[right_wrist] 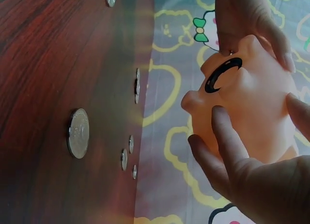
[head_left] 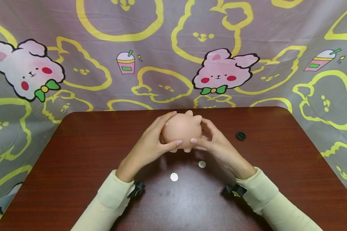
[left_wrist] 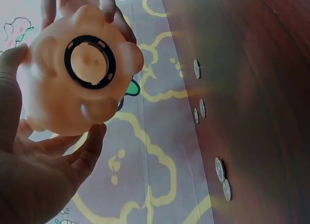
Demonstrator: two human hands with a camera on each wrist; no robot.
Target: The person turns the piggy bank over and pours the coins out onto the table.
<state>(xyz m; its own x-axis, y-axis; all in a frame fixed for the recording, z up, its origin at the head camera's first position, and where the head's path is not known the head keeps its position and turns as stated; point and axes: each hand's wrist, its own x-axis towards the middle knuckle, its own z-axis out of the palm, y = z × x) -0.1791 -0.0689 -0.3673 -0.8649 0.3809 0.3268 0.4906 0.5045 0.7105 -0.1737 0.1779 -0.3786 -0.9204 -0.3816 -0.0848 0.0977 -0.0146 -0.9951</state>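
Between both hands a pinkish piggy bank point(head_left: 182, 129) is held up off the table, its feet pointing down. The left hand point(head_left: 148, 142) grips its left side, thumb across the near face. On the other side the right hand point(head_left: 218, 146) holds it, thumb on the lower right. Its underside shows in the left wrist view, where a black ring point(left_wrist: 110, 64) surrounds an uncovered round hole. A silver coin point(head_left: 174, 177) and a second coin point(head_left: 202, 164) lie on the table in front. Several more coins, such as one coin point(left_wrist: 220, 169), appear in the wrist views.
A round black plug point(head_left: 241, 135) with a raised bar lies on the dark wooden table point(head_left: 84, 160), right of the right hand. A patterned curtain point(head_left: 162, 54) with cartoon animals hangs behind the table and along its sides.
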